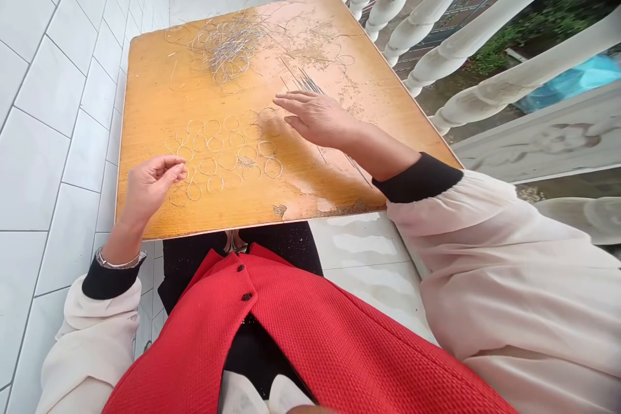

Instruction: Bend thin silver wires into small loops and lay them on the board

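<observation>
My left hand [152,182] is at the near left of the wooden tabletop, thumb and fingertips pinched together. Whatever they hold, if anything, is too small to make out. Several thin wire-like rings [208,166] lie in loose rows just right of those fingertips. My right hand [313,118] hovers palm down over the table's middle, fingers stretched out and nothing seen in them. Beside its far edge lies a bundle of thin dark rods [310,83], partly hidden by the hand. A few more thin rods [358,169] show under my right wrist.
A tangled heap of silvery wire-like loops [231,45] covers the far left of the worn table [150,97]. Finer loose strands [315,39] spread to its right. A white tiled wall [63,110] borders the left side, a white balustrade [417,58] the right.
</observation>
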Action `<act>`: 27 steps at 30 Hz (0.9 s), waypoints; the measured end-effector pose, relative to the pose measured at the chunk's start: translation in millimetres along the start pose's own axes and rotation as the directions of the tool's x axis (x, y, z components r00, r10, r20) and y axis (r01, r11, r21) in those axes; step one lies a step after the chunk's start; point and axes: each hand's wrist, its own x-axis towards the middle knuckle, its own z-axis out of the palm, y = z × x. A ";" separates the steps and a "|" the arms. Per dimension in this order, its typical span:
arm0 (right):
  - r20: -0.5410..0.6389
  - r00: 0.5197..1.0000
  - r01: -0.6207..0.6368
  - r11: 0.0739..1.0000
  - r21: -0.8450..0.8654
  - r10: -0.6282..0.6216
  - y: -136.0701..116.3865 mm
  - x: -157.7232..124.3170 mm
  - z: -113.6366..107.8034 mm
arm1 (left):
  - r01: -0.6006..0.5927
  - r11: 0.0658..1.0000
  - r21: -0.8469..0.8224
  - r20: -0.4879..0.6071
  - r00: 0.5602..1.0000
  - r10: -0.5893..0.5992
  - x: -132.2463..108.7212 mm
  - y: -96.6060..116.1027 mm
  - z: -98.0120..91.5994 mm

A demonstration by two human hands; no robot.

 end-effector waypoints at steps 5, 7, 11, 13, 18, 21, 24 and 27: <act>0.101 0.991 0.097 0.993 -0.060 -0.091 2.0 3.4 2.9 | -0.071 0.993 0.092 -0.079 0.994 0.079 16.0 -1.8 -8.9; 0.110 0.988 0.119 0.991 -0.058 -0.112 1.2 5.0 6.2 | -0.057 0.992 0.111 -0.071 0.995 0.065 19.1 -2.7 -9.4; 0.102 0.979 0.181 0.983 -0.021 -0.178 0.6 7.1 13.3 | -0.023 0.994 0.110 -0.041 0.999 0.028 22.4 -7.6 -9.4; 0.104 0.977 0.190 0.982 -0.012 -0.188 0.2 7.8 16.7 | -0.016 0.994 0.109 -0.031 0.999 0.020 25.4 -10.7 -9.9; 0.103 0.986 0.137 0.990 -0.029 -0.133 -5.4 6.7 23.3 | -0.028 0.993 0.119 -0.010 1.000 0.029 36.3 -15.7 -10.0; 0.090 0.990 0.110 0.992 -0.058 -0.105 -8.1 3.2 22.6 | -0.036 0.995 0.095 -0.009 0.999 0.037 39.9 -18.3 -8.4; 0.027 0.995 0.097 0.991 -0.092 -0.095 -4.0 3.0 11.5 | -0.042 0.998 0.055 -0.012 0.999 0.043 39.9 -21.7 -8.0; -0.066 0.993 0.086 0.990 -0.110 -0.094 4.6 15.8 -12.5 | -0.065 0.998 -0.005 -0.038 0.997 0.064 37.4 -25.1 -10.1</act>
